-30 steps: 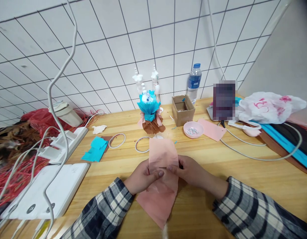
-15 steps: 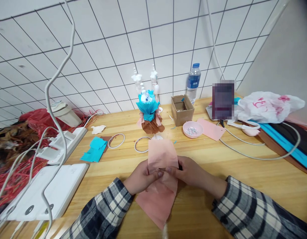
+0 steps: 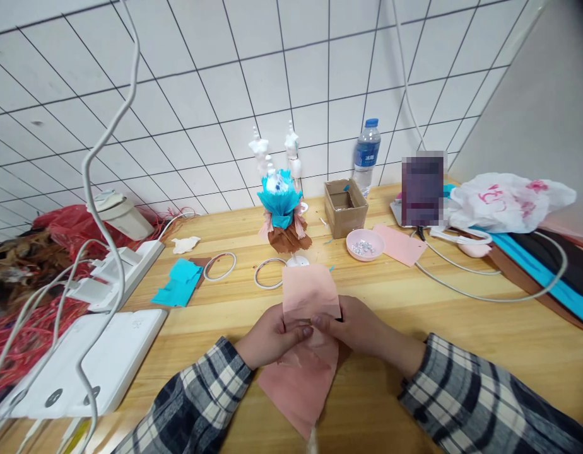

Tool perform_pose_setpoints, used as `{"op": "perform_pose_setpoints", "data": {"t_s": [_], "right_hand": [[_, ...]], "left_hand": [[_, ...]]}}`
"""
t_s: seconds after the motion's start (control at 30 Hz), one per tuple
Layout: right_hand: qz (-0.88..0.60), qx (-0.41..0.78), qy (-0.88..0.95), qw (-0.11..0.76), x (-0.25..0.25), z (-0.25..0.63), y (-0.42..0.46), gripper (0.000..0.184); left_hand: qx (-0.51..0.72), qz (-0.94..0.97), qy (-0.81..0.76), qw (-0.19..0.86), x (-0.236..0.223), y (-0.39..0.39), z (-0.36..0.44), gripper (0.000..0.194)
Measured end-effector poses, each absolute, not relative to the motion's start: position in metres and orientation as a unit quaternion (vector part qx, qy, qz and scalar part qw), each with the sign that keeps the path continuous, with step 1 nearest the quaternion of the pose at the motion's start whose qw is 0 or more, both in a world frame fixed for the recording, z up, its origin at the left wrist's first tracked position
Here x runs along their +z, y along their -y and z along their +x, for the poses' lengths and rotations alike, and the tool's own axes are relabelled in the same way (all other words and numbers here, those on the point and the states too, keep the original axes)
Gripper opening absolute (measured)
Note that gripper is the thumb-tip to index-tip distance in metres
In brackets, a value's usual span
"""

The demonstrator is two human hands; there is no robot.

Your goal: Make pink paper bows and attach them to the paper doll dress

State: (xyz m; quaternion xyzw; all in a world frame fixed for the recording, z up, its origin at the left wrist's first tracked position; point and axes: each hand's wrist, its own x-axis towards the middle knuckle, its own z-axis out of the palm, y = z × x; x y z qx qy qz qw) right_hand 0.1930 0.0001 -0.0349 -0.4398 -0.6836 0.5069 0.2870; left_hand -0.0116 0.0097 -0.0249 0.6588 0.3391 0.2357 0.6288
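Note:
Pink crepe paper (image 3: 301, 384) is pinched at its middle between both my hands, one part standing up toward the wall and a longer part hanging toward me. My left hand (image 3: 279, 337) grips its left side with the thumb on top. My right hand (image 3: 355, 325) grips the right side, thumb pressed near the left thumb. A thin dark strip shows between the thumbs; I cannot make out what it is. Just beyond the paper stands a small doll form (image 3: 278, 195) dressed in blue, pink and brown crepe paper on a round white base (image 3: 297, 261).
Two white rings (image 3: 220, 267) and blue paper (image 3: 179, 282) lie to the left. Beyond my right hand are a pink bowl (image 3: 365, 244) of shiny gems, a cardboard box (image 3: 345, 208), a water bottle (image 3: 367, 154) and pink paper (image 3: 400, 244). A white power bank (image 3: 78, 359) and cables (image 3: 86, 170) occupy the left edge.
My right thumb has shifted slightly left along the fold, covering more of the dark strip. Both hands keep their grip on the pink crepe paper; the view has moved very little.

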Motion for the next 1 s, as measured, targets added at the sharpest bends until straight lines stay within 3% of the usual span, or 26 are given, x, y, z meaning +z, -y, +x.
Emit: {"op": "perform_pose_setpoints", "data": {"t_s": [0.5, 0.73, 1.0], "right_hand": [[-0.422, 0.504, 0.695, 0.291, -0.032, 0.194, -0.002, 0.034], [-0.427, 0.510, 0.691, 0.284, -0.029, 0.195, -0.001, 0.036], [-0.454, 0.514, 0.674, 0.275, -0.036, 0.194, 0.000, 0.039]], "left_hand": [[0.226, 0.662, -0.344, 0.626, -0.023, -0.009, -0.013, 0.048], [0.270, 0.567, -0.325, 0.707, -0.029, -0.010, -0.020, 0.040], [0.271, 0.542, -0.343, 0.718, -0.032, -0.008, -0.021, 0.038]]}}
